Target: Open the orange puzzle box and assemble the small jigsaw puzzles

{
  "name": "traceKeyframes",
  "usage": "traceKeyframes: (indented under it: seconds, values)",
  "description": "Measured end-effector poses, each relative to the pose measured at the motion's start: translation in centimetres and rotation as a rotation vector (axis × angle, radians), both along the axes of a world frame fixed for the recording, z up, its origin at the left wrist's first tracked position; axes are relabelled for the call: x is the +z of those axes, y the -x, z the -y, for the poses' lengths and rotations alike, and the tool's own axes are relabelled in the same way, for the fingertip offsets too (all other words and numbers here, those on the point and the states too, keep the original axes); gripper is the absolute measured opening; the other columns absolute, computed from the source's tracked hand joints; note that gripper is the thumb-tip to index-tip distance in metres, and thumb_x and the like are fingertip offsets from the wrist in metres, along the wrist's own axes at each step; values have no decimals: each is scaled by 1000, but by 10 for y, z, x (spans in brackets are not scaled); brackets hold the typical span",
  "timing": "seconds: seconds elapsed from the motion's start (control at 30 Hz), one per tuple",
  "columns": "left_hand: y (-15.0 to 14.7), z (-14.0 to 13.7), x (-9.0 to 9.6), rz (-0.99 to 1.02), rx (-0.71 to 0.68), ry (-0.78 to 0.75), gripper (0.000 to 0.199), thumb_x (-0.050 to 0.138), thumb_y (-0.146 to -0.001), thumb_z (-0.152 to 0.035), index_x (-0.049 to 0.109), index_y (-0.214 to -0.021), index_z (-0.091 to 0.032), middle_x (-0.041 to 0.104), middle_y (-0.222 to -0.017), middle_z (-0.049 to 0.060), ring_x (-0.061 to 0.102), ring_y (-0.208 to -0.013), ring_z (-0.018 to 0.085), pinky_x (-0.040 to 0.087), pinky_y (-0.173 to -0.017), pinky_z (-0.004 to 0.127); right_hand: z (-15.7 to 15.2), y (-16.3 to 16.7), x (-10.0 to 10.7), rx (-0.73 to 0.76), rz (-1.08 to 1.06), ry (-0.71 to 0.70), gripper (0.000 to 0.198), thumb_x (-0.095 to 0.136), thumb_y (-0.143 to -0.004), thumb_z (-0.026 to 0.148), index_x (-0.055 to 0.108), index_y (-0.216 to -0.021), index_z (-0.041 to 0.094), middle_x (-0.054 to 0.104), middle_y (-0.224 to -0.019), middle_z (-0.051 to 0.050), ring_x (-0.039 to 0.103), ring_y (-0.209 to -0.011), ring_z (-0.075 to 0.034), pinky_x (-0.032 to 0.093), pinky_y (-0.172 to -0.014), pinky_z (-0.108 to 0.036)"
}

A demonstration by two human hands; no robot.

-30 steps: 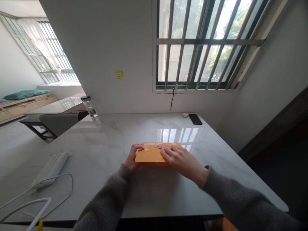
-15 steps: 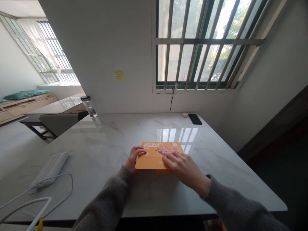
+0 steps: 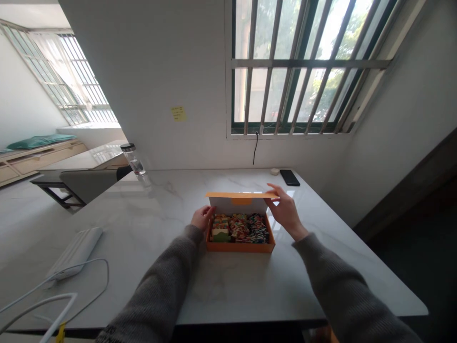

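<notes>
An orange puzzle box (image 3: 240, 247) rests on the table with its lid (image 3: 239, 205) raised on the far side, the grey-white inside facing me. Packed in it are many small puzzle pieces (image 3: 240, 227) in several rows, greenish at the left and darker at the right. My right hand (image 3: 284, 209) pinches the lid's right edge between thumb and fingers. At the box's back left corner, my left hand (image 3: 202, 217) is closed on its side, the fingertips partly hidden.
A black phone (image 3: 289, 177) and a small white round object (image 3: 274, 171) lie at the back right. A water bottle (image 3: 134, 159) stands back left. Nearer left is a white power strip (image 3: 76, 250) with cables (image 3: 106, 271). The table's front edge (image 3: 250, 325) is close to me.
The lid has swung up and away from me, exposing the pieces inside. My right hand has moved up and right with its edge; my left hand has shifted slightly away from me.
</notes>
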State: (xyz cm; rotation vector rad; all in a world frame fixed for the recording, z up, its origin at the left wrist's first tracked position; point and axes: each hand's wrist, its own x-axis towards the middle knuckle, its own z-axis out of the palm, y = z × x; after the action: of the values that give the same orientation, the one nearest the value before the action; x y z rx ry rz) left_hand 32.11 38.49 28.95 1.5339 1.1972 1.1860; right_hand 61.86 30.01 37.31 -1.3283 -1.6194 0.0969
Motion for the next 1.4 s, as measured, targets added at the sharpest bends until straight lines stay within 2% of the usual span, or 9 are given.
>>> traceKeyframes:
  seconds: [0.13, 0.37, 0.5, 0.6, 0.8, 0.97, 1.2, 1.3, 1.4]
  values:
    - [-10, -4, -4, -13, 58, 74, 53, 66, -66, -70, 56, -57, -18, 54, -48, -2, 54, -54, 16, 41, -53, 26, -25, -5, -45, -11, -334, 215, 49, 53, -89, 49, 57, -125, 16, 68, -92, -9, 66, -84, -23, 54, -73, -36]
    - [-11, -15, -6, -29, 147, 120, 36, 70, -69, -52, 56, -67, -19, 52, -51, -5, 55, -56, 16, 44, -58, 27, -27, -3, -91, -12, -365, 421, 53, 48, -88, 39, 51, -137, 18, 71, -104, -8, 67, -94, -22, 52, -90, -38]
    - [-10, -15, -10, -38, 126, 140, 29, 65, -76, -41, 59, -94, -19, 61, -63, -1, 60, -60, 17, 49, -63, 29, -23, -7, -89, 31, -278, 447, 40, 46, -90, 37, 67, -119, 20, 69, -123, -9, 61, -117, -24, 42, -108, -42]
    - [-5, -12, -15, -86, 123, 146, 24, 59, -79, -38, 60, -95, -19, 66, -71, 3, 63, -68, 20, 51, -71, 34, -21, -7, -87, 34, -255, 464, 38, 47, -90, 39, 72, -110, 19, 69, -124, -9, 59, -122, -26, 37, -112, -46]
    - [7, 7, -24, -186, 96, 124, 29, 55, -81, -46, 63, -68, -22, 71, -78, 9, 65, -88, 27, 48, -87, 39, -4, 7, -91, 33, -275, 493, 47, 48, -92, 45, 62, -129, 20, 59, -140, -10, 51, -133, -25, 33, -116, -47]
    - [6, 21, -25, -164, 8, 92, 40, 47, -85, -51, 68, -73, -19, 72, -75, 8, 65, -84, 27, 51, -83, 39, 8, 21, -92, 71, -440, 484, 49, 42, -94, 47, 58, -134, 23, 53, -146, -7, 46, -137, -23, 33, -117, -46]
    - [1, 18, -21, -121, 98, -2, 40, 47, -86, -53, 66, -80, -18, 67, -87, 8, 60, -90, 26, 46, -94, 44, 3, 24, -85, 86, -534, 333, 49, 46, -92, 44, 55, -136, 24, 49, -149, -6, 43, -140, -22, 29, -119, -44]
    - [-1, 14, -19, -97, 130, -35, 39, 48, -86, -54, 65, -81, -18, 64, -87, 7, 60, -89, 26, 46, -94, 44, 4, 23, -81, 87, -564, 319, 58, 50, -91, 44, 43, -145, 25, 46, -151, -8, 46, -136, -21, 38, -114, -42]
    - [-4, 9, -14, -72, 132, -84, 38, 50, -86, -54, 64, -81, -19, 63, -86, 5, 60, -87, 23, 48, -92, 40, 5, 24, -75, 54, -783, 379, 66, 59, -87, 48, 38, -146, 25, 58, -138, -11, 63, -116, -22, 54, -95, -38]
